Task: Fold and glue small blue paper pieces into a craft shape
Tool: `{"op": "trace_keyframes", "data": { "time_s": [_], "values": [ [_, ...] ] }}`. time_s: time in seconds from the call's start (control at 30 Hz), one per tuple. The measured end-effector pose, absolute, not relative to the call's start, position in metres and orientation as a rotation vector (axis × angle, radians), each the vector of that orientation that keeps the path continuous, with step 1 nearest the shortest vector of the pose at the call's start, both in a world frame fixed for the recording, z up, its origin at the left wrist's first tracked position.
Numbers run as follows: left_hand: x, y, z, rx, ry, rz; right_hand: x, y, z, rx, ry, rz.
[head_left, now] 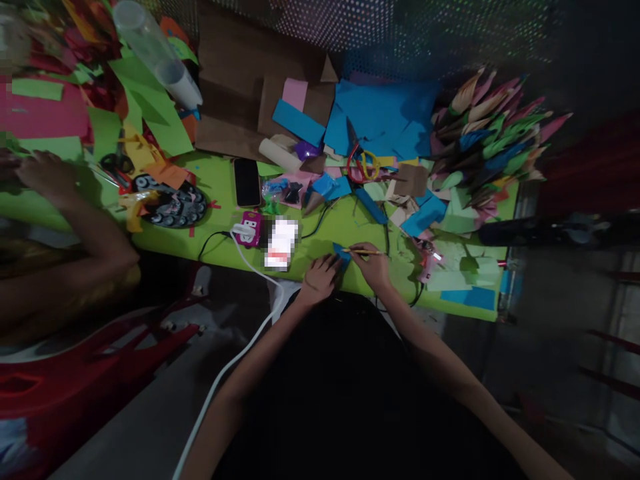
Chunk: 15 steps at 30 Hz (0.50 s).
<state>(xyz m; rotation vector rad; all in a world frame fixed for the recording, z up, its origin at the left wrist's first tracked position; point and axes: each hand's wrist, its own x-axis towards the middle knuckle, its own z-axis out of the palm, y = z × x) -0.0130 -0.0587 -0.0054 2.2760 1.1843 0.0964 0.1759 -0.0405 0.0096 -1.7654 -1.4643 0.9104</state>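
Observation:
Near the front edge of the green-covered table, my left hand (321,276) has its fingers bent over a small piece of blue paper (342,253), holding it at the edge; its thumb is hidden. My right hand (373,268) is closed round a thin pencil (369,252), whose tip end points left over the blue paper. To the left of my hands lies a phone with a lit, blurred screen (281,244). A pink glue gun (428,260) rests to the right, by pale green paper scraps.
Scissors (361,165), paper scraps and a dark phone (247,183) lie farther back. A white cable runs from a pink power socket (247,230). Many rolled paper cones (493,137) stand at right. Another person's arm (80,223) is at left, near a toy-like tracked object (175,203).

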Motion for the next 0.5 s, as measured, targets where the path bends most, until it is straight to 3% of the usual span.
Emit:
{"op": "trace_keyframes", "data": {
  "time_s": [0.5],
  "values": [
    [-0.022,-0.057,0.019,2.067,1.611,0.214,0.177,-0.045,0.006,-1.796,-1.426,0.954]
  ]
}}
